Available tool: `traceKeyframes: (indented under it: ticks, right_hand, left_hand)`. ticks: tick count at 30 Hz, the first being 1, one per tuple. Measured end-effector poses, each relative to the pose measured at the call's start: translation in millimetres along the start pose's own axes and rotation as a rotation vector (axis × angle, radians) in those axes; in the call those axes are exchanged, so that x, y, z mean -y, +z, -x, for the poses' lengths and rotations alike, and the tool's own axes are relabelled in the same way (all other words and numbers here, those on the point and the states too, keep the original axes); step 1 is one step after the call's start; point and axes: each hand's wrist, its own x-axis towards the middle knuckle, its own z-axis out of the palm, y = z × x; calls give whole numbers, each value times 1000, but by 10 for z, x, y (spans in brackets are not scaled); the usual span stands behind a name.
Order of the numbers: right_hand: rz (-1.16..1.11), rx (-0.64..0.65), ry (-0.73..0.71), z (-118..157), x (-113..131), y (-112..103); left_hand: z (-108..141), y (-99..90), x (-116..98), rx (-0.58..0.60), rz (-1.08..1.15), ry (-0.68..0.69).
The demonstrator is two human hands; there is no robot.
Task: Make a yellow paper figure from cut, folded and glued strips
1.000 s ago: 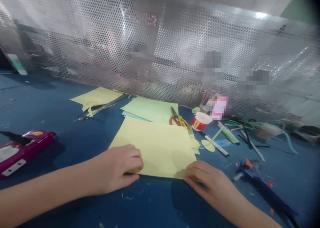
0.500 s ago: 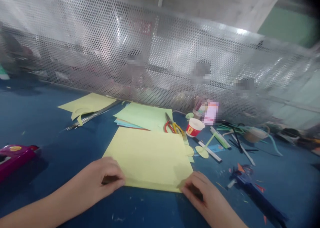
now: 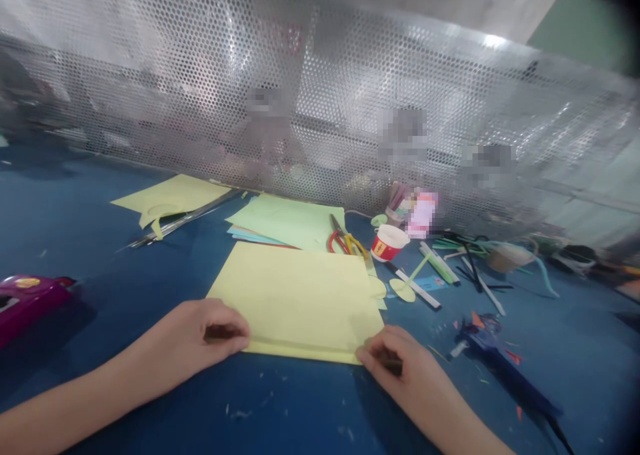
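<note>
Left hand [image 3: 215, 335] and right hand [image 3: 400, 362] each have fingertips pinched on a sheet [image 3: 300, 295] in front of me, one near either end of its near edge. From my end I read both grips as closed on the paper, thumb below and fingers above, with neither palm pressed flat. The sheet, pale yellow, lies near the middle of the blue table [image 3: 285, 422], and a narrow band of shade runs along its near edge; I can't tell whether that is a crease or a curl.

Just beyond it I see green paper [image 3: 290, 222] over blue paper [image 3: 255, 234], with a tool [image 3: 337, 226] with red and yellow handles at the right end of that stack. A red and white cup [image 3: 390, 243] stands to the right of the tool, and a stemmed yellow-green cutout [image 3: 403, 290] lies nearer than the cup.

Far left, I have a cut piece of yellow paper [image 3: 175, 192] partly over a bundle of wires [image 3: 195, 216]. A magenta case [image 3: 37, 300] sits at the left edge. On my right lies a blue glue gun [image 3: 510, 372] with orange scraps around it. A perforated screen [image 3: 200, 88] closes off the far side.
</note>
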Motion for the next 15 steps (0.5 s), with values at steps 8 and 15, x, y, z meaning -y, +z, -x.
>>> traceKeyframes:
  ticks: [8, 15]
  right_hand:
    - [-52, 16, 61, -23, -16, -4]
    - [-84, 36, 97, -36, -18, -17]
  left_hand:
    - [-9, 57, -1, -26, -5, -41]
    - [-47, 21, -8, 62, -60, -54]
